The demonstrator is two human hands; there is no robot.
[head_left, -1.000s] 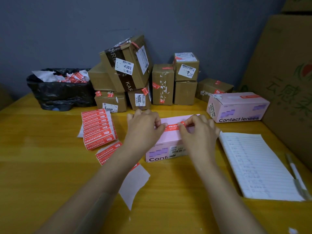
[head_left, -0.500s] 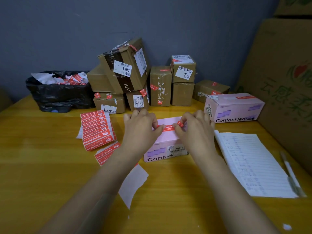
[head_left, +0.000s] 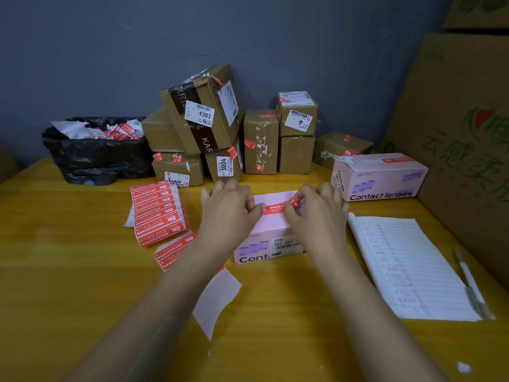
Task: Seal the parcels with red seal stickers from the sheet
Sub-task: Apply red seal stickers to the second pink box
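From the head view we see a pink contact-lens box point(head_left: 271, 226) lying flat in the middle of the yellow desk point(head_left: 68, 257), its long axis running left to right and its printed side facing us. A red seal sticker point(head_left: 276, 208) lies across the top of the box, its long axis also running left to right, along the box. The left hand point(head_left: 228, 213) is curled over the box's left end, and its fingers point(head_left: 257, 209) pinch the sticker's left end against the top. The right hand point(head_left: 316, 216) is curled at the other end, and its fingers point(head_left: 289, 213) pinch the sticker's right end, which curls up off the surface. Just left of the left hand lies the sheet of red stickers point(head_left: 159, 213), fanned out on the desk. A second pink box point(head_left: 380, 177) stands to the right, and brown parcels point(head_left: 261, 142) are stacked along the wall behind. A lined notebook point(head_left: 407, 268) lies beside the right forearm, with a pen point(head_left: 468, 282) at its far edge.
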